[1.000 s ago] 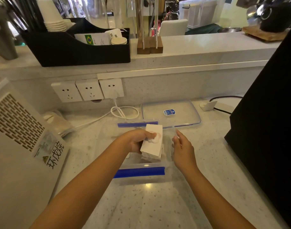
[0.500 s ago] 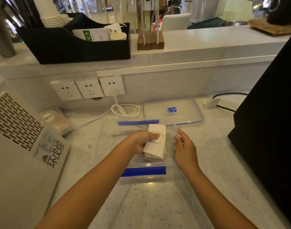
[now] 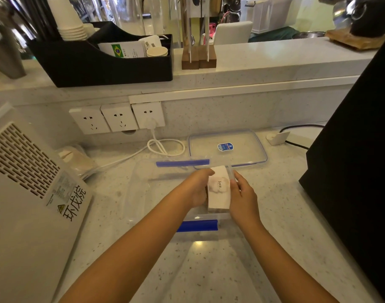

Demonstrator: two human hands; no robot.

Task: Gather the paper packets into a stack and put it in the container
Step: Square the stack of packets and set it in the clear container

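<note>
A stack of white paper packets (image 3: pixel 219 189), its top one printed with a pink cloud and the word "love", sits at the right end of a clear plastic container (image 3: pixel 141 193) with blue latches (image 3: pixel 197 225). My left hand (image 3: pixel 198 189) grips the stack's left side. On the stack's right side rests my right hand (image 3: pixel 241 197), fingers curled against it and the container's right wall. The container's bottom under the stack is hidden by my hands.
The container's clear lid (image 3: pixel 227 148) lies behind it. A white appliance (image 3: pixel 27 193) stands at the left, a black machine (image 3: pixel 357 160) at the right. A white cable (image 3: pixel 165 147) runs from the wall sockets (image 3: pixel 117 118). A black organiser (image 3: pixel 100 60) sits on the upper ledge.
The stack has turned flat so its printed face points up. My right hand has closed in from a gap beside the stack and now touches its right side.
</note>
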